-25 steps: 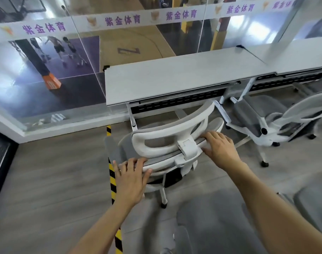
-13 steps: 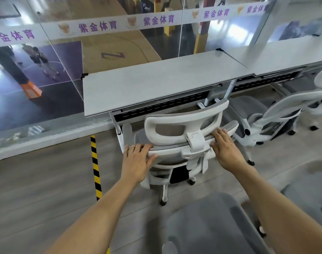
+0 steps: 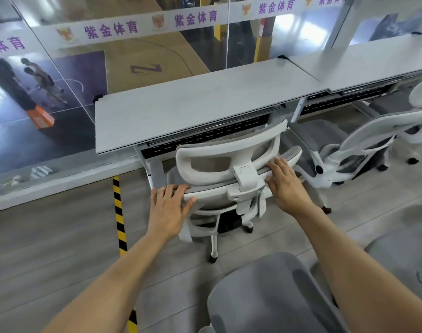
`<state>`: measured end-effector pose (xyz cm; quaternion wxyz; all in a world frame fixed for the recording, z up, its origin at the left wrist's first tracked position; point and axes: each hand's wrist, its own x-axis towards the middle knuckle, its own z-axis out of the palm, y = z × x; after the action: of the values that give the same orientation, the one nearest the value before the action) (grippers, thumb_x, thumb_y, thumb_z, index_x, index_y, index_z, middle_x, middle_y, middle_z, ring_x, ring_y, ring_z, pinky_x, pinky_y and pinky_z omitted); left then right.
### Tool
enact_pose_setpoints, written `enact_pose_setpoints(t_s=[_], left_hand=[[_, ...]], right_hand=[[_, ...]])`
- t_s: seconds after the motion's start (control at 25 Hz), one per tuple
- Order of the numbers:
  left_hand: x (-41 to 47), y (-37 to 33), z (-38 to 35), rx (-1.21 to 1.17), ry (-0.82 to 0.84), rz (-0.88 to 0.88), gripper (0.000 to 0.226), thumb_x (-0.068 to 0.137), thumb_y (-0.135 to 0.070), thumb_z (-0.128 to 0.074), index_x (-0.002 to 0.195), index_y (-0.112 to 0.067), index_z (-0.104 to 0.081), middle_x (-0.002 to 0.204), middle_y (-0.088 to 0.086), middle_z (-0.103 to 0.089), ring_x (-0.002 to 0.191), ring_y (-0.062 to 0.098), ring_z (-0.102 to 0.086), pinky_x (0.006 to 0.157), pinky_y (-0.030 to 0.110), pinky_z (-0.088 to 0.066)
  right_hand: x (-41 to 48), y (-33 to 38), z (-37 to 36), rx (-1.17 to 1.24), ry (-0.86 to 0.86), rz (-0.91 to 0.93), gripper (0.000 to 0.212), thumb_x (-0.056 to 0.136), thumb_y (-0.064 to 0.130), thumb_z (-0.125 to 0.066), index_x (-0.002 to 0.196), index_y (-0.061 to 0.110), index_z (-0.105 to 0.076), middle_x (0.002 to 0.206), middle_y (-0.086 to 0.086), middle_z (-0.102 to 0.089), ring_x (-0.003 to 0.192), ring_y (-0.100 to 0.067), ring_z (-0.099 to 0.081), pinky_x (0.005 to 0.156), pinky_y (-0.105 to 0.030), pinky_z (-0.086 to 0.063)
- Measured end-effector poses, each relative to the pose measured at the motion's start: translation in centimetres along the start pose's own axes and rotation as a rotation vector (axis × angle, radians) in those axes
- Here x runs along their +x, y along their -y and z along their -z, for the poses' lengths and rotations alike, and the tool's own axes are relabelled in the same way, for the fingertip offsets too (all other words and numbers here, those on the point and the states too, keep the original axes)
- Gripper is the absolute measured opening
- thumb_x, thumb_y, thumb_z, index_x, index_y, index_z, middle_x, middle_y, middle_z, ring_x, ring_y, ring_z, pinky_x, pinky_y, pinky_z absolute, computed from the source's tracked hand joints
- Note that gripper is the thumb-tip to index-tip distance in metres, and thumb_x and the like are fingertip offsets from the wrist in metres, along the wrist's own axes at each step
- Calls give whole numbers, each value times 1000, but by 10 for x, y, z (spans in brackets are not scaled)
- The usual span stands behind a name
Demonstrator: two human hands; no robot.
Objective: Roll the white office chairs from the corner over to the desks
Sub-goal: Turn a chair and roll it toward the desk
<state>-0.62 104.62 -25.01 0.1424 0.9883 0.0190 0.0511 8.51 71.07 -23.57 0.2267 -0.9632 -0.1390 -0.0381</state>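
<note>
A white office chair (image 3: pixel 229 150) with grey mesh stands in front of me, its headrest almost under the edge of the grey desk (image 3: pixel 193 104). My left hand (image 3: pixel 168 207) rests on the left end of the backrest's top rail, fingers curled over it. Right of the headrest bracket, my right hand (image 3: pixel 285 186) lies on the same rail. A second white chair (image 3: pixel 363 140) sits at the neighbouring desk (image 3: pixel 373 61) to the right.
A glass wall with a white banner runs behind the desks. Yellow-black tape (image 3: pixel 120 212) crosses the wooden floor on the left. A grey chair seat (image 3: pixel 265 292) is close below me, and another grey seat (image 3: pixel 402 255) is at the right edge.
The chair has rolled forward toward the desk with both hands on its backrest, and its headrest now reaches the desk's edge. The view has shifted left relative to the desks.
</note>
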Motion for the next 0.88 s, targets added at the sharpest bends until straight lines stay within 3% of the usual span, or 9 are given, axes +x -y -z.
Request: enact_pose_setpoints(t_s=[0.2, 0.32, 0.52, 0.64, 0.88], left_hand=[[-25, -19, 27, -64, -15, 64, 43, 98, -37, -51, 139, -28, -43, 138, 6, -50, 134, 31, -40, 106, 51, -39], [-80, -46, 43, -141, -29, 8, 44, 95, -27, -55, 138, -24, -46, 137, 5, -50, 129, 30, -43, 102, 48, -42], [-193, -101, 43, -317, 34, -181, 40, 93, -30, -50, 132, -28, -54, 127, 0, -57, 117, 25, -53, 104, 41, -40], [-268, -138, 38, -368, 134, -191, 42, 89, -40, -43, 126, -29, -58, 121, -2, -59, 112, 25, -55, 99, 43, -43], [-406, -211, 21, -410, 234, -218, 25, 99, -32, -49, 120, -29, -61, 125, -8, -59, 114, 19, -53, 101, 35, -40]], right_hand=[[-20, 25, 23, -54, 7, -79, 47, 101, 27, -46, 146, 16, -44, 150, -8, -48, 137, -33, -45, 111, -47, -36], [-63, 44, 48, -67, 31, -85, 47, 97, 26, -47, 143, 19, -46, 139, -8, -58, 126, -32, -54, 102, -49, -44], [-192, 59, 99, -39, 3, -138, 40, 95, 22, -51, 135, 22, -53, 126, -4, -63, 111, -29, -60, 94, -48, -48], [-276, 50, 125, -72, 55, -203, 37, 94, 27, -50, 131, 26, -54, 120, -5, -64, 109, -31, -60, 94, -48, -48], [-406, -4, 189, -125, 148, -306, 31, 95, 31, -52, 125, 27, -58, 119, 0, -64, 112, -27, -60, 97, -48, -48]])
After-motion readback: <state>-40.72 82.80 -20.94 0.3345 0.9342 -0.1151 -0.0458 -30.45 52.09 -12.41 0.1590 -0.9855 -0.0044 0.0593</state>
